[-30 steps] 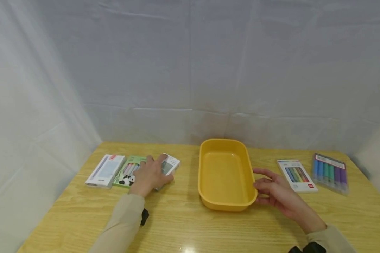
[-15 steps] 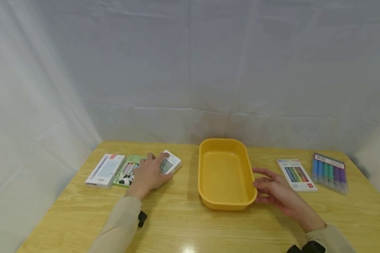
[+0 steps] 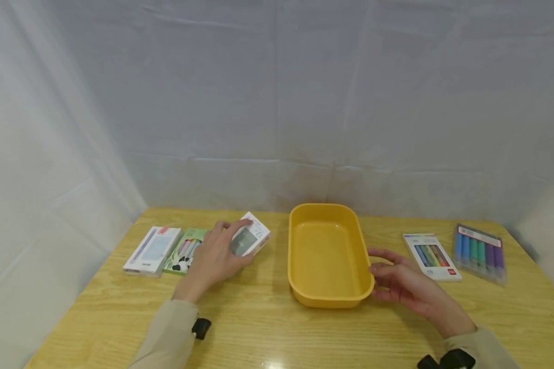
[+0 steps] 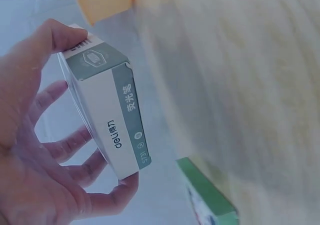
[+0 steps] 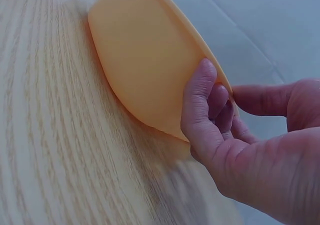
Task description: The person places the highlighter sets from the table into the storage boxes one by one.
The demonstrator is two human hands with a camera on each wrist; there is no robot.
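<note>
My left hand (image 3: 217,256) grips a white and grey-green highlighter box (image 3: 249,238), thumb at one end and fingers along the other side. The box is tilted, and its "deli" side faces the left wrist view, where a corner of the green pack shows beyond it. My right hand (image 3: 406,282) is at the right side of a yellow plastic tray (image 3: 331,298). In the right wrist view one fingertip meets the tray's rim, and the other curled fingers (image 5: 197,105) lie against its outer wall. Nothing lies inside the tray.
Left of my left hand lie a green panda pack of coloured pens (image 3: 183,253) and a white box (image 3: 152,250). To the right are a white pack with a coloured window (image 3: 431,257) and a clear case of blue, green and purple markers (image 3: 480,253). White cloth hangs behind.
My left hand has moved the highlighter box slightly right and up from beside the panda pack, tilting it more. My right hand and the tray have stayed put.
</note>
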